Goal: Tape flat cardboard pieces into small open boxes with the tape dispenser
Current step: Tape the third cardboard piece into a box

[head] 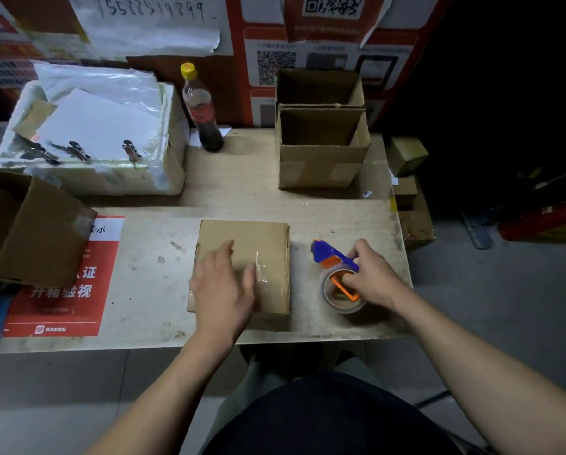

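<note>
Two hands [224, 284], four cardboard boxes [321, 165], one tape dispenser [336, 267], one bottle [203, 110]

A parcel-packing station in a courier or shipping shop is shown. The back wall is covered with red posters printed with QR codes [276, 67] and a handwritten paper notice [153, 21] bearing a number. A worn wooden tabletop [150, 254] carries a red printed sticker [61, 284] (Chinese text), assembled open cardboard boxes [321, 149], a white foam box [94, 159] holding plastic sheets and clips, and a dark-liquid bottle [203, 110]. Further cartons [406, 156] are stacked at the tabletop's right edge; the surroundings are dim.
</note>
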A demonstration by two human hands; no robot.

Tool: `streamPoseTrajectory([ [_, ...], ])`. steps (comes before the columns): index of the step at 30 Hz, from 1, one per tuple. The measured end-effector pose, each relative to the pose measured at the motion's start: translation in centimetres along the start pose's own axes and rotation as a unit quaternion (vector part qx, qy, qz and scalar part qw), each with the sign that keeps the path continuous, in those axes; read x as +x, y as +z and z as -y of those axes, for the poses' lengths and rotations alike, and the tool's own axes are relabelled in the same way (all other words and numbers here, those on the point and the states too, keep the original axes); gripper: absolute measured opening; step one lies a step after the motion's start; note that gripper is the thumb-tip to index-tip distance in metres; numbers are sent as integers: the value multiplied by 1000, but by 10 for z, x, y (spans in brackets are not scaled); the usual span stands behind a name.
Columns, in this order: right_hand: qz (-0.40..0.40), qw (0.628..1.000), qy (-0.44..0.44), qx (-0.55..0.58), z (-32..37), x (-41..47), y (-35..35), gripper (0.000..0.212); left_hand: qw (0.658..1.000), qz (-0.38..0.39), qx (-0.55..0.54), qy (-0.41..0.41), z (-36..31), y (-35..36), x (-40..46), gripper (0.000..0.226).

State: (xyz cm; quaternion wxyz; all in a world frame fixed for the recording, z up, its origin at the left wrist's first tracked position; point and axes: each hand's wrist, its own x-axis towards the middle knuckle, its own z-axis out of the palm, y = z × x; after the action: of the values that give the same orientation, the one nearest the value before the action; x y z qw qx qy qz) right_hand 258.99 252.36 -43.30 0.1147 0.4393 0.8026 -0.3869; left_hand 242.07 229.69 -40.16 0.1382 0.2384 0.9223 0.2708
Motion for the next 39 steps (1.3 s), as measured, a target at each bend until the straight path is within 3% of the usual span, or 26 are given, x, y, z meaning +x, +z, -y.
streamPoseTrajectory([
  [2,-13,992,-72,100,14,-16,-11,54,988,78,-130,-17,-28,-10,0,37],
  [4,-50,976,-165,135,29,-32,-21,74,938,172,-285,-101,-56,-19,1,29],
  [8,-107,953,-278,63,39,-48,-31,87,830,282,-427,-222,-85,-33,6,49],
  [10,-125,942,-309,29,39,-50,-32,90,813,279,-452,-238,-89,-40,6,51],
  [14,-156,925,-346,-18,36,-53,-32,91,801,259,-484,-240,-85,-45,5,14],
  [17,-162,919,-359,-27,35,-56,-32,89,798,260,-493,-231,-84,-43,5,12],
  [18,-163,918,-360,-34,34,-56,-32,91,808,252,-486,-218,-83,-41,4,13],
  [20,-169,908,-377,-67,33,-55,-31,90,863,211,-430,-162,-81,-35,3,17],
  [23,-202,875,-416,-144,16,-45,-30,73,930,120,-331,-106,-69,-34,10,16],
  [27,-246,866,-381,-212,-24,-34,-42,74,962,44,-256,-86,-48,-50,31,16],
  [30,-272,840,-375,-282,-9,-31,-22,66,991,17,-106,85,-74,-36,19,14],
  [32,-197,905,-253,-279,1,-22,-5,66,979,31,-12,202,-97,-19,6,14],
  [34,-62,978,-95,-178,-10,-6,-1,60,975,46,7,216,-108,-22,9,13],
  [37,64,998,7,-27,-38,13,2,66,983,61,-21,171,-101,-33,27,11],
  [39,94,993,28,-58,-43,21,2,69,985,77,-34,153,-100,-38,29,12],
])
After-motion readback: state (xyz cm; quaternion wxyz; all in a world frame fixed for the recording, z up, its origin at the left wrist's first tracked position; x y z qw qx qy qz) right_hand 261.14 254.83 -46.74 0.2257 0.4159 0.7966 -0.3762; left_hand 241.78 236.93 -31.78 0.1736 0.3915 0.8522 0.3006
